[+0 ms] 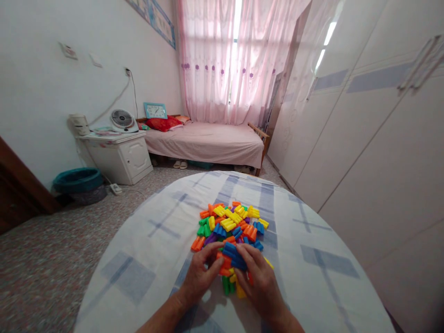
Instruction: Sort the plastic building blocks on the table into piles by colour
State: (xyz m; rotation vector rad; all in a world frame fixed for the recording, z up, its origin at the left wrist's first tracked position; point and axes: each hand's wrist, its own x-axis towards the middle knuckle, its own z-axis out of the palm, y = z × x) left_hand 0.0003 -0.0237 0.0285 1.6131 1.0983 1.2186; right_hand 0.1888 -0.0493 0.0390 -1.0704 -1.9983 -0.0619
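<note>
Head view. The right hand point(262, 280) pinches a blue block point(233, 253); the left hand point(201, 273) bends thumb and forefinger towards this block and an adjacent orange block point(225, 262), though whether it grips either cannot be told. Beyond both hands lies a loose multicoloured pile point(229, 225) of similar blocks. Far left of the left hand stands a teal-lined bin point(78, 181), contents hidden. Beneath the hands, a blue-patterned white cloth point(149, 259) covers the worktop. Well beyond stands a bed point(204, 138); rightward of the right hand, a wardrobe point(364, 152).
</note>
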